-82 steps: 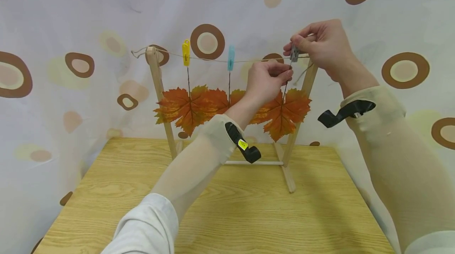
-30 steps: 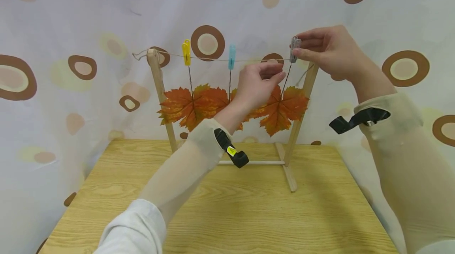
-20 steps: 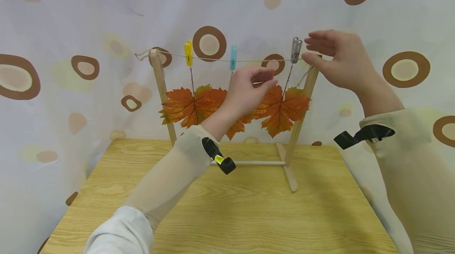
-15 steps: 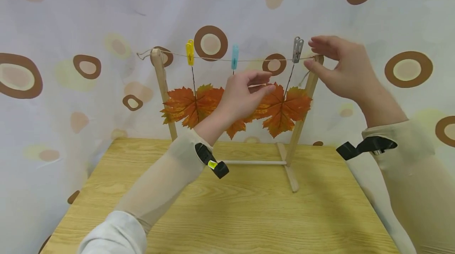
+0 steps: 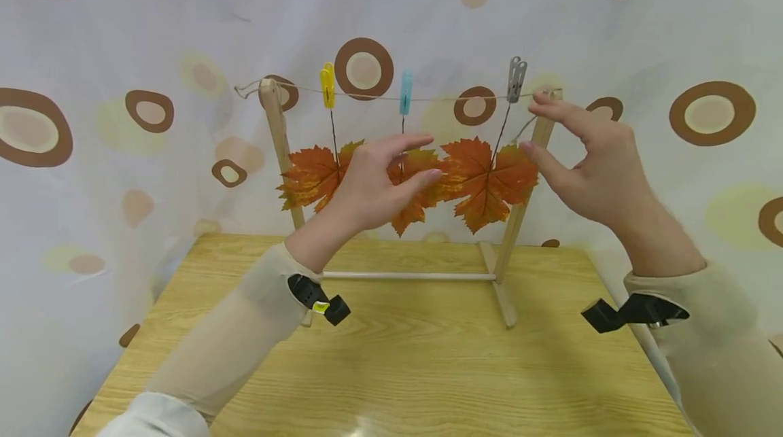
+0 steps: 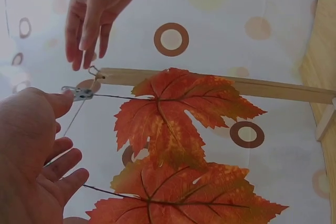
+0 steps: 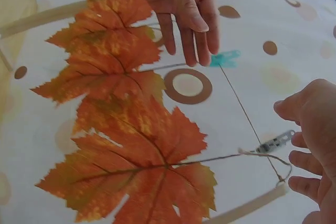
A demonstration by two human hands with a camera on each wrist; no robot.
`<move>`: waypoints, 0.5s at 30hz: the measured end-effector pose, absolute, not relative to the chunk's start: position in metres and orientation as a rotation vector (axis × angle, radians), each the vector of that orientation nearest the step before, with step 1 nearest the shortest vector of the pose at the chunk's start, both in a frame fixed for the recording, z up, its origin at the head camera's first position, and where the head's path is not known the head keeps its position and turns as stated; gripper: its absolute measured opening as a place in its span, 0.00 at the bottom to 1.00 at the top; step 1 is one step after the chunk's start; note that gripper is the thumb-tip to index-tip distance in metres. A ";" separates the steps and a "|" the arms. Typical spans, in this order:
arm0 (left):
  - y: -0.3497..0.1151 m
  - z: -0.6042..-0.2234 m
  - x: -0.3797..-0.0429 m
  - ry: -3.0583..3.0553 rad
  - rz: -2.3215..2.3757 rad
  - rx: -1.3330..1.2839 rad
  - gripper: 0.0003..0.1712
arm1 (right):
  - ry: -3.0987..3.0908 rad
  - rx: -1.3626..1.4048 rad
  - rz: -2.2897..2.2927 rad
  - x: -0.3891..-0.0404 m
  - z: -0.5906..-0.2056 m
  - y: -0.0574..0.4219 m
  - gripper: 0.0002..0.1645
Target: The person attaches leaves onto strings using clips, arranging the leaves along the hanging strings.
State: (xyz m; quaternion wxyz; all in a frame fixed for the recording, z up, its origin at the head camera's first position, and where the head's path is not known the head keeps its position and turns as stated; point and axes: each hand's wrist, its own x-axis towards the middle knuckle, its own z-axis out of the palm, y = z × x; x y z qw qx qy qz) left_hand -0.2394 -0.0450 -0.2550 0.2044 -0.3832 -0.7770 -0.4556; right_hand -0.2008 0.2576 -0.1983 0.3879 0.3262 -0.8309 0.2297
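Observation:
Three orange maple leaves hang by their stems from a string (image 5: 455, 98) on a wooden frame. A yellow clothespin (image 5: 327, 85) holds the left leaf (image 5: 308, 175), a blue clothespin (image 5: 406, 93) the middle leaf (image 5: 408, 209), and a grey clothespin (image 5: 516, 80) the right leaf (image 5: 488, 182). My left hand (image 5: 373, 185), fingers relaxed and holding nothing, is in front of the middle leaf and hides part of the left one. Beside the frame's right post, below the grey clothespin, my right hand (image 5: 593, 165) has its thumb and fingers spread apart, with nothing between them.
The frame's left post (image 5: 278, 128) and right post (image 5: 516, 219) are joined low down by a white rod (image 5: 410, 276). It stands toward the back of a wood-grain table (image 5: 391, 362). Behind hangs a white cloth (image 5: 428, 9) with brown spots.
My right hand has let go of the grey clothespin and moved right and down. My left hand has left the right leaf's stem, moving left and down. The clothespin and leaf stay hanging.

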 end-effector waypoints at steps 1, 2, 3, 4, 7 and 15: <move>-0.048 -0.257 -0.238 -2.165 -1.234 -1.070 0.29 | -2.114 0.849 0.593 -0.198 -0.202 0.256 0.32; -0.051 -0.258 -0.237 -2.164 -1.201 -1.070 0.29 | -2.114 0.871 0.600 -0.196 -0.205 0.254 0.33; -0.054 -0.259 -0.235 -2.164 -1.179 -1.069 0.30 | -2.116 0.889 0.603 -0.194 -0.209 0.253 0.33; -0.056 -0.261 -0.234 -2.166 -1.164 -1.066 0.30 | -2.118 0.907 0.609 -0.192 -0.212 0.251 0.34; -0.062 -0.265 -0.230 -2.186 -1.131 -1.060 0.33 | -2.121 0.958 0.621 -0.188 -0.222 0.248 0.35; -0.073 -0.278 -0.218 -2.241 -1.014 -1.075 0.40 | -2.177 0.997 0.608 -0.181 -0.251 0.242 0.34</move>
